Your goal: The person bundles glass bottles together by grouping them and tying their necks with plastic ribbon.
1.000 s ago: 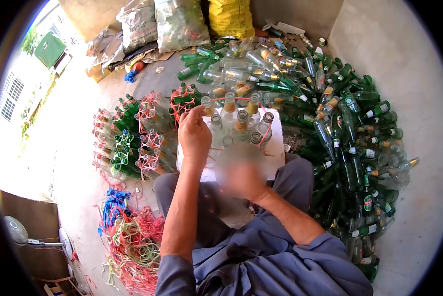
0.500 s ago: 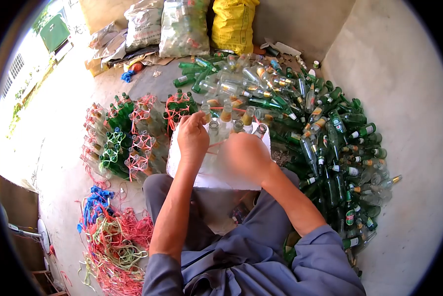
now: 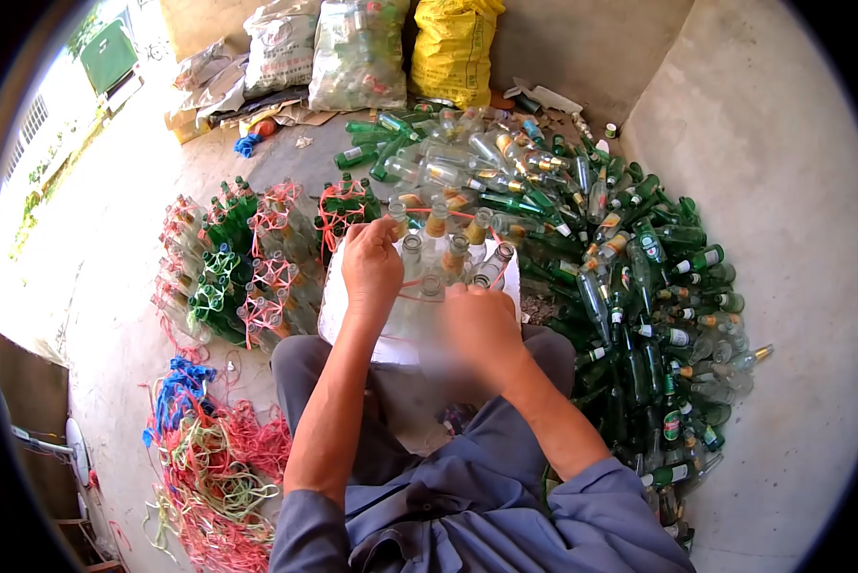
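Several clear glass bottles (image 3: 455, 250) stand upright in a cluster on a white board (image 3: 338, 304) in front of my knees. A pink string (image 3: 448, 212) runs around their necks. My left hand (image 3: 371, 265) is closed at the left side of the cluster, its pinched fingertips beside a bottle neck (image 3: 397, 212); what it pinches is too small to make out. At the near side of the cluster is my right hand (image 3: 481, 329), fingers curled close to the front bottle necks. Part of it is blurred, and anything between its fingers is hidden.
Tied bundles of bottles (image 3: 276, 286) stand at left. Tangled pink, green and blue string (image 3: 219, 458) lies nearer on the floor. A large pile of loose bottles (image 3: 639, 286) spreads along the right. A yellow sack (image 3: 453, 53) and two pale sacks stand behind.
My right hand has moved from low in front of the bottles to their near right side. My left hand stays by the left bottle neck. The whole view has shifted a little.
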Motion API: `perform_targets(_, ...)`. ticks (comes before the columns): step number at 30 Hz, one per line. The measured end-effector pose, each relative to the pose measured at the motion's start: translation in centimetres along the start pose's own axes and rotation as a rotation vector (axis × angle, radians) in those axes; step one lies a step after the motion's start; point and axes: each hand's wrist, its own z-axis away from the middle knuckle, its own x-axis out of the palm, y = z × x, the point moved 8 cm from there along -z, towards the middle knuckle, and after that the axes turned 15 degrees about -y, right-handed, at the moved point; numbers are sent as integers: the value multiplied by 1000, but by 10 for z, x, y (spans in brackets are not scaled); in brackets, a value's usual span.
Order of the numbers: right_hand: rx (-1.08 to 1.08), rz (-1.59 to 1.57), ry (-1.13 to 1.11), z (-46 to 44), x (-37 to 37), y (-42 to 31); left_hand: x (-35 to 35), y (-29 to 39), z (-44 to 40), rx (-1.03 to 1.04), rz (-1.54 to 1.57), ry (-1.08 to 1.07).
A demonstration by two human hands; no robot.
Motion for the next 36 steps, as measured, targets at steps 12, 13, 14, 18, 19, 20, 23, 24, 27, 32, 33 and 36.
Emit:
perform_targets(12,68,-695,275,34,54,29,2,-1,-2,-30,86,-35)
perform_targets(13,78,-770,281,34,59,31,2,-3,-2,-59,112,-53)
perform_targets(14,124,-898,247,33,68,35,3,-5,-1,-87,138,-72)
perform_targets(18,172,-1005,187,31,91,44,-7,43,18,151,-345,-37)
perform_targets(19,190,-1005,174,31,92,44,-10,67,23,246,-359,-62)
perform_targets(20,208,-1006,161,32,92,44,-11,88,29,310,-354,-124)
perform_targets(23,232,-1055,236,31,96,47,12,108,40,457,-151,-410)
perform_targets(24,233,-1077,277,30,101,48,20,113,40,497,-129,-497)
perform_targets(27,195,-960,359,19,135,52,48,101,40,482,-158,-694)
perform_targets(32,197,-920,584,10,95,42,68,84,33,355,-337,-946)
perform_targets(33,200,-884,588,9,98,42,70,84,31,359,-349,-986)
perform_targets(36,233,-895,459,7,132,46,71,88,28,369,-362,-1085)
